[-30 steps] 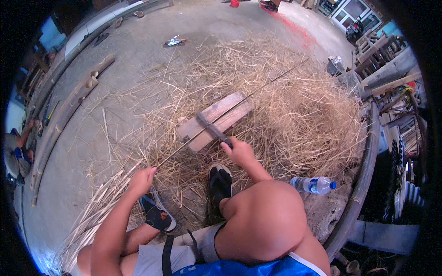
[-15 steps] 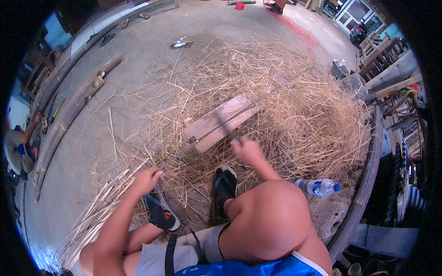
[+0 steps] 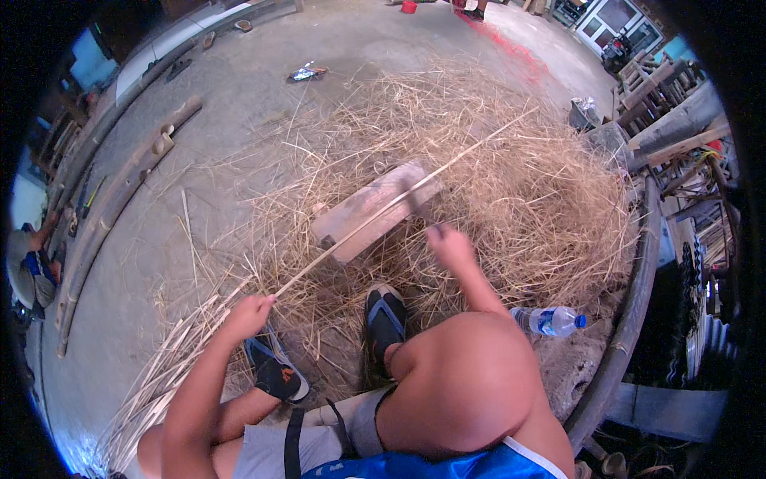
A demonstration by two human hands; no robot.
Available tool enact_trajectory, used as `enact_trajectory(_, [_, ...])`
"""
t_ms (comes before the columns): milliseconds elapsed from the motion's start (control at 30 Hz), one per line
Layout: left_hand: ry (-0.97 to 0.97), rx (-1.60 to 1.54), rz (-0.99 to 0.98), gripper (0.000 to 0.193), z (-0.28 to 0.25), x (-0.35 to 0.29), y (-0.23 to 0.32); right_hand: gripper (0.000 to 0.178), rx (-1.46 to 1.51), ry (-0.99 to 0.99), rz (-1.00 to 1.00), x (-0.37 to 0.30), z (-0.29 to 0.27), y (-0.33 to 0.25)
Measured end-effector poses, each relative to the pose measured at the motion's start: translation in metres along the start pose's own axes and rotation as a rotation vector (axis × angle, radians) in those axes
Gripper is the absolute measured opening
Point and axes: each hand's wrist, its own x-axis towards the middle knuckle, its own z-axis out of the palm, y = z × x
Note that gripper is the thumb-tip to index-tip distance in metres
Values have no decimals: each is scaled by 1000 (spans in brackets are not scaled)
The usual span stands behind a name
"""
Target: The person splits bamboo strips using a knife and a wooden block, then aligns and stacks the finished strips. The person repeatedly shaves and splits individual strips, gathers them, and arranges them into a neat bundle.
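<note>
Strip: a long, thin, pale-yellow bamboo strip [image 3: 383, 211], smooth and flat, is running as one straight line across the middle of the scene.
Long axis: it is pointing from lower left, at the left hand, to upper right, where its free tip is reaching out over the straw.
Position: the strip is lying across the top of a weathered, pale rectangular wooden block [image 3: 375, 209] and is touching it about midway.
Left hand: the left hand [image 3: 249, 313] is closing its fingers around the near end of the strip, pinching it in a loose fist.
Right hand: the right hand [image 3: 449, 244] is wrapping shut around the handle of a dark, narrow blade tool [image 3: 416, 201], which is pressing on the strip at the block; the exact contact is too small to tell.
Bedding: a wide, tangled heap of dry, fibrous golden shavings [image 3: 519, 176] is surrounding the block on rough grey concrete floor [image 3: 239, 104].
Finished strips: a bundle of pale split strips [image 3: 167, 367] is lying on the floor just beside the left forearm.
Feet: dark rubber sandals [image 3: 385, 315] are resting near the block.
Bottle: a clear plastic water bottle with a blue cap [image 3: 550, 321] is lying near the right knee.
</note>
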Motion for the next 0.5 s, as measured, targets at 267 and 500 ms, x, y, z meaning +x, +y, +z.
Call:
enact_trajectory(267, [38, 52, -56, 51, 16, 1, 16, 48, -205, -183, -522, -58, 59, -36])
enact_trajectory(500, [11, -30, -1, 50, 0, -11, -3, 44, -101, -95, -503, -56, 34, -34])
